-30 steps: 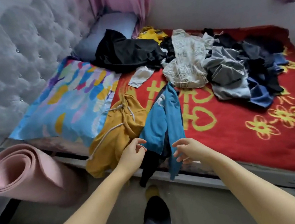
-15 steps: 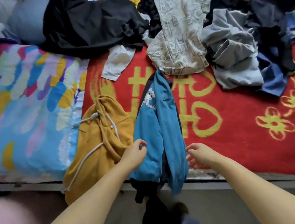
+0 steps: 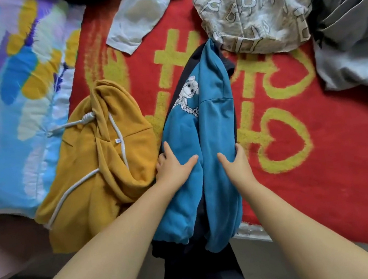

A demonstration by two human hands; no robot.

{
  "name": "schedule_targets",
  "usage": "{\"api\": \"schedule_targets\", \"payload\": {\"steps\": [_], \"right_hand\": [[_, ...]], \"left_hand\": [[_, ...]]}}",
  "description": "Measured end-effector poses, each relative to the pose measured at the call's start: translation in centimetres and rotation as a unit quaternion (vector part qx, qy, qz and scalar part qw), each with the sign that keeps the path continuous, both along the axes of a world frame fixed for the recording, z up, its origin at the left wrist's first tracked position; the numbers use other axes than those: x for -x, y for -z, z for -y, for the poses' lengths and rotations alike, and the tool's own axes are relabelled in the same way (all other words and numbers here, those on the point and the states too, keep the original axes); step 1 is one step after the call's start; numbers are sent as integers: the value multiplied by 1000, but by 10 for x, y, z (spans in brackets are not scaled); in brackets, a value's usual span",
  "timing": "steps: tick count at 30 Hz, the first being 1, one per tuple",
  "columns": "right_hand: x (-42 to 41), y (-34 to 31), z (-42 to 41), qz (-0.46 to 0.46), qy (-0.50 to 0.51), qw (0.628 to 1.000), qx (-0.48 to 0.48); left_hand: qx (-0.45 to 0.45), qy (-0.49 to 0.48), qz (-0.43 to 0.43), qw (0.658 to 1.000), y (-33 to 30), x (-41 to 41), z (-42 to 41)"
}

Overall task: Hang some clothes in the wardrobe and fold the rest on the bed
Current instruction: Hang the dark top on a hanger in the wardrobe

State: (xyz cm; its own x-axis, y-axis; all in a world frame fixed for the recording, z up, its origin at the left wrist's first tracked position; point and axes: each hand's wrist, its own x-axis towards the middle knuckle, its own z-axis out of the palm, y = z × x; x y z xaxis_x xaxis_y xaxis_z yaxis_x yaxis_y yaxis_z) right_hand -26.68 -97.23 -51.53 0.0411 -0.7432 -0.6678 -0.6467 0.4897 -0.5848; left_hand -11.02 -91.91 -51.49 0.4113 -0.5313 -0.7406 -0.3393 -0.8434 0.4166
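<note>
Both hands have come down onto the blue top (image 3: 204,141), which half a second ago they only flanked without contact. The left hand (image 3: 172,167) now rests on its left fold, thumb spread across the cloth and fingers reaching round the outer edge; the right hand (image 3: 236,162) takes the right edge, thumb on top and fingers tucked out of sight beneath. The top lies lengthwise on the red blanket (image 3: 300,170), its hem hanging over the bed edge, just beside the yellow hoodie (image 3: 101,165). The head has also moved closer over the work. Judgement: the top is now being seized, either for folding or lifting to hang; the printed shirt (image 3: 252,9) and grey garment (image 3: 349,28) remain unsorted.
</note>
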Motion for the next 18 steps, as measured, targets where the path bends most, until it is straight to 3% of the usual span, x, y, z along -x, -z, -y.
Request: {"api": "schedule_targets", "payload": {"steps": [3, 5, 9, 12, 15, 18], "right_hand": [[1, 6, 4, 73, 33, 996, -45], [-1, 6, 5, 116, 52, 987, -94], [-5, -4, -7, 170, 51, 972, -154], [1, -22, -17, 228, 105, 949, -189], [5, -46, -23, 282, 129, 924, -223], [1, -77, -36, 276, 98, 927, -235]], "left_hand": [[-46, -13, -3, 999, 3, 5, 10], [-54, -46, -58, 996, 3, 6, 8], [0, -166, -195, 967, -15, 15, -14], [52, -248, -269, 929, -39, 21, -41], [82, -295, -295, 905, -69, 15, -67], [97, -311, -305, 895, -98, 14, -97]]}}
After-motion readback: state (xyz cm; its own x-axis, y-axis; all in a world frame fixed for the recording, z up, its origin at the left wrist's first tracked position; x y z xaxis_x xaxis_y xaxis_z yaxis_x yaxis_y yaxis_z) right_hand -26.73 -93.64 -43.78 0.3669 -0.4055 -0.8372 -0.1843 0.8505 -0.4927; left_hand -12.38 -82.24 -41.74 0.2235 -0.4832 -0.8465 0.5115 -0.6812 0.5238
